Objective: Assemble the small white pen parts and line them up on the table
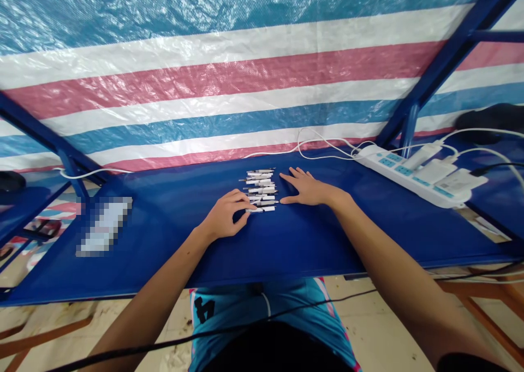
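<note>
Several slim white pens (262,189) lie side by side in a column on the blue tabletop, their ends pointing left and right and not quite lined up. At the near left end of the column, my left hand (228,215) has thumb and fingertips pinched on the end of the nearest pen (267,209). Just beyond the pens' right ends, my right hand (303,187) rests flat with its fingers spread, holding nothing. Its thumb points toward the tip of one of the nearer pens; whether they touch I cannot tell.
A white power strip (393,167) with plugged-in chargers and cables sits at the right of the blue tabletop (172,214). A blurred-out pale rectangular thing (105,225) lies at the left. Blue metal frame bars (442,61) and a striped plastic sheet (245,77) stand behind.
</note>
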